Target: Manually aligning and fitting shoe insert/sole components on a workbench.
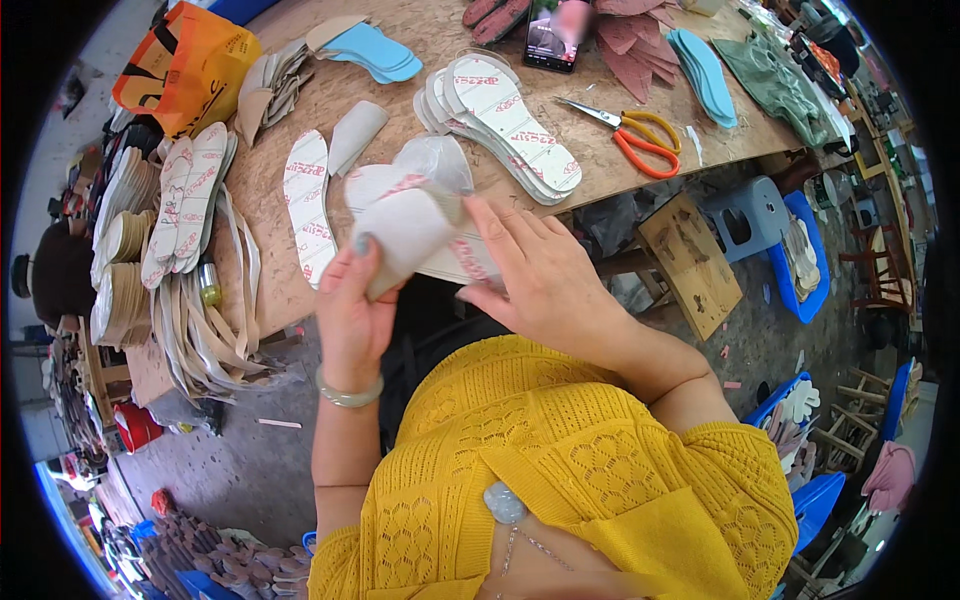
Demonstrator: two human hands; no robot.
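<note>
My left hand point(357, 315) is closed on a curved off-white sheet piece point(402, 235), its thumb on the upper face. My right hand point(545, 268) has its fingers stretched out and apart, with the fingertips at the right edge of that piece. Just behind and beneath lies a white insole with red print point(368, 186), partly covered and blurred. A greyish, translucent-looking rounded piece point(435, 160) sits behind the held one. To the left lie a single printed insole point(307, 200) and another curled off-white piece point(357, 135).
A stack of printed insoles point(515, 130) lies behind my hands, with orange-handled scissors point(640, 142) to its right. More insole stacks point(185, 200) and hanging pale strips point(205, 330) are at left. Farther back are a phone point(552, 35) and blue insoles point(703, 75). A stool point(745, 220) stands right.
</note>
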